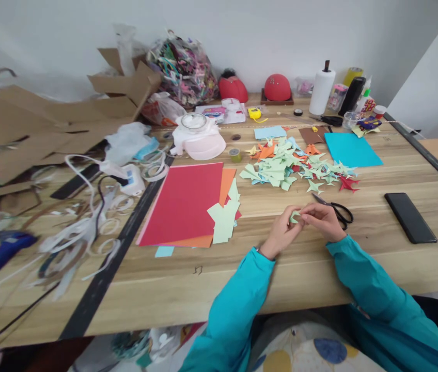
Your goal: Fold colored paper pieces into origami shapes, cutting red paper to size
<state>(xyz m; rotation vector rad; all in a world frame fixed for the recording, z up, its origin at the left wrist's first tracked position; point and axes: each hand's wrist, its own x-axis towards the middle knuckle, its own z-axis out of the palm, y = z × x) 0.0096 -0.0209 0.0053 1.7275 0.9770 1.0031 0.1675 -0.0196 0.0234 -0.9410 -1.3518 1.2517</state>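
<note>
My left hand [281, 232] and my right hand [323, 221] meet over the wooden table [188, 289], both pinching a small pale green piece of paper [295, 217] between their fingertips. Both arms wear teal sleeves. Black scissors [339, 211] lie just behind my right hand. A pile of folded paper shapes [292, 168], mostly pale green with some orange and red, lies beyond the hands. To the left lie red and orange paper sheets [186, 204] with cut pale green squares [224, 217] on their right edge.
A black phone [410, 217] lies to the right, a blue sheet [352, 150] behind it. Cardboard pieces [48, 119], tape strips and a blue glue gun [0, 253] crowd the left side. A paper towel roll [322, 90], bottles and red domes stand along the wall.
</note>
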